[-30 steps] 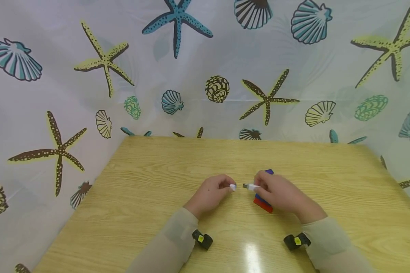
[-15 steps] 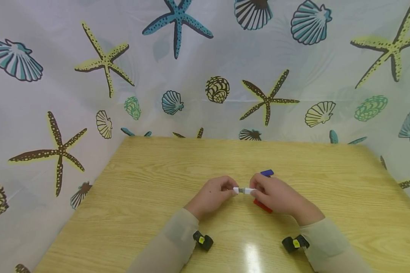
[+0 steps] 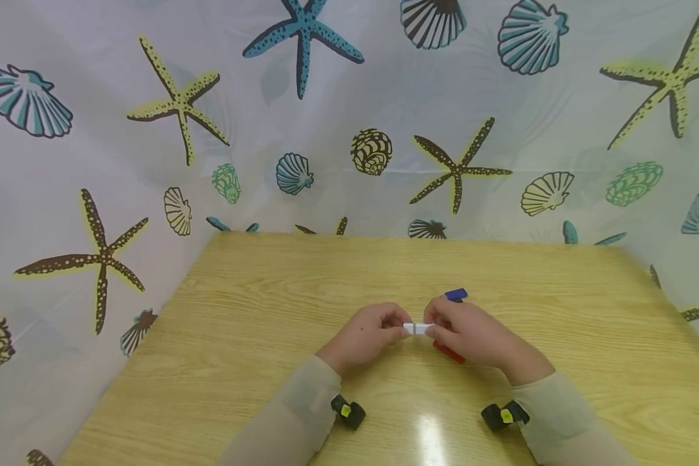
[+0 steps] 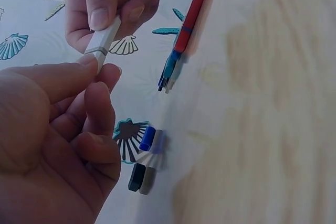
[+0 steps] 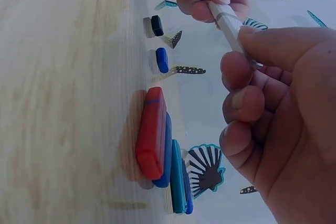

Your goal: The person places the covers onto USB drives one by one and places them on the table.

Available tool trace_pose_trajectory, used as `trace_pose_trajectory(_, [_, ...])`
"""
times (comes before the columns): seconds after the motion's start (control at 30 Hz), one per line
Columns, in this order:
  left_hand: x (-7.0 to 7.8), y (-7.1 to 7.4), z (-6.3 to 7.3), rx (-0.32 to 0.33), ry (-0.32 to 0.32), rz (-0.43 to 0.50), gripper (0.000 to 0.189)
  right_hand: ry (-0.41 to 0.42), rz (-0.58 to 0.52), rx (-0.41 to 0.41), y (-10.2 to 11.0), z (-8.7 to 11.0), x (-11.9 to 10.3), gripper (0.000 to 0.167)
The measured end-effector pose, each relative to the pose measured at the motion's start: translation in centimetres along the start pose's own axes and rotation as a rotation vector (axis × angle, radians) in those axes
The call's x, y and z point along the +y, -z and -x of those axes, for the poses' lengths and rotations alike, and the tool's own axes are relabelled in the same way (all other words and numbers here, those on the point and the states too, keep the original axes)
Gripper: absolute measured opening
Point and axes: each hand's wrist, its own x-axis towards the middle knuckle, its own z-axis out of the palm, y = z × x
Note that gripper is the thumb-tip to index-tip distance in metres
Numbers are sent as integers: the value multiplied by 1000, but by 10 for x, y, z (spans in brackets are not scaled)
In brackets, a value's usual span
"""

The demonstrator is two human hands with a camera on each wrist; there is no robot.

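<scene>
Closest to me, on the near side of the stick, are my pale sleeves (image 3: 565,408), with a small black camera (image 3: 347,411) at the left wrist and another camera (image 3: 505,415) at the right.

My left hand (image 3: 364,333) comes in from the left of the stick, thumb and fingers pinching that end; my right hand (image 3: 470,331) pinches the other end from the right. The stick (image 3: 422,329) lies level between them, two white parts with a thin grey line across it.

Right of the stick and a little nearer me is a red bar (image 3: 449,351), partly under my right hand; the right wrist view shows a teal bar (image 5: 179,177) alongside. Beyond the stick, also to the right, sits a blue piece (image 3: 456,294).

Farther past the stick runs more wooden table (image 3: 303,259), then a white cloth (image 3: 326,194) printed with starfish and shells.
</scene>
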Motion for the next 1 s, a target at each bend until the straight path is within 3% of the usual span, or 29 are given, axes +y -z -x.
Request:
trace_pose_trajectory(0.4, [6, -1, 2, 16, -12, 7, 5, 21, -28, 1, 1, 1, -4, 7])
trace_pose_trajectory(0.73, [9, 0, 2, 29, -12, -30, 9, 64, 13, 26, -2, -2, -7, 8])
trace_pose_trajectory(1.0, [9, -2, 2, 20, -8, -51, 7, 14, -7, 43, -4, -1, -5, 9])
